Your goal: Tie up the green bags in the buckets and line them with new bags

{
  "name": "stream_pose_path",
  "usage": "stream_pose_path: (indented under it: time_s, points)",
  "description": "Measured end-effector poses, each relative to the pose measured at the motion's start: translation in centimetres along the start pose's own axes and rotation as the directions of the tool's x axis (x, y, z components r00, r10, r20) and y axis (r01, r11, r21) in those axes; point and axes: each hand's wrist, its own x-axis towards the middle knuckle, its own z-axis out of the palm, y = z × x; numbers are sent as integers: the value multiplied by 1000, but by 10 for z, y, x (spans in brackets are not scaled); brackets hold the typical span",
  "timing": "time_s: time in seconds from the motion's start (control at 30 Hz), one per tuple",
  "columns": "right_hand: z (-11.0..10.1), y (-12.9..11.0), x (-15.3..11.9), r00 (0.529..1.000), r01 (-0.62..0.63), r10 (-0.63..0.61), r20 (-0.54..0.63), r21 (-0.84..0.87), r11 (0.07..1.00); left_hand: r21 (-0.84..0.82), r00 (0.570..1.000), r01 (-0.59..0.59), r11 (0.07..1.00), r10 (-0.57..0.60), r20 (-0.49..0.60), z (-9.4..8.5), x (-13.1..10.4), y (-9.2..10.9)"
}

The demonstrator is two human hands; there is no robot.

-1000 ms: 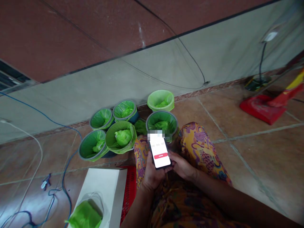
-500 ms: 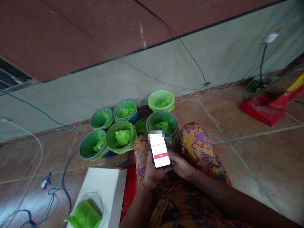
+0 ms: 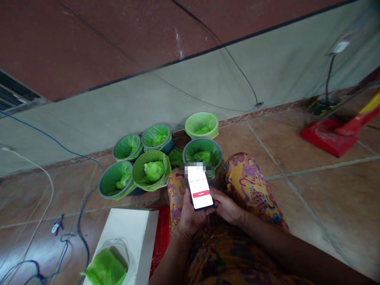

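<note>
A smartphone [image 3: 201,188] with a bright white screen sits between my hands, above my knees. Its screen shows a timer and a red button; a blurred patch covers its top. My left hand [image 3: 191,215] wraps round the phone's left side and lower edge. On the right side, my right hand [image 3: 227,206] closes on the phone's lower corner. Just beyond the phone stands a bin with a grey rim [image 3: 202,142], lined with a green bag. Left of it is another lined bin [image 3: 139,186] holding a bunched green bag.
More green-lined bins [image 3: 127,136] [image 3: 102,186] stand along the wall. A white box [image 3: 118,225] bears a green bag bundle [image 3: 108,269], beside a red crate [image 3: 162,229]. Blue cable [image 3: 84,206] lies at left. A red dustpan [image 3: 326,136] rests at right.
The timer on the phone's screen has gone from zero to one. Both hands keep the same hold, and the view has shifted very slightly.
</note>
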Motion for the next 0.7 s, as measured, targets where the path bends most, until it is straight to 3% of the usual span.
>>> stream_pose_path:
  time_s: [0.27, 0.7]
  points:
    - [-1, 1, 1, 1000, 20, -20, 12, -5, 1000, -56, 999, -47, 997, 47, -4, 1, 0, -1]
    - [-2, 1, 1, 1000, 28, -28, 9, 2, 1000, -96, 1000, -23, 995, 24, 9, 1, 0, -1]
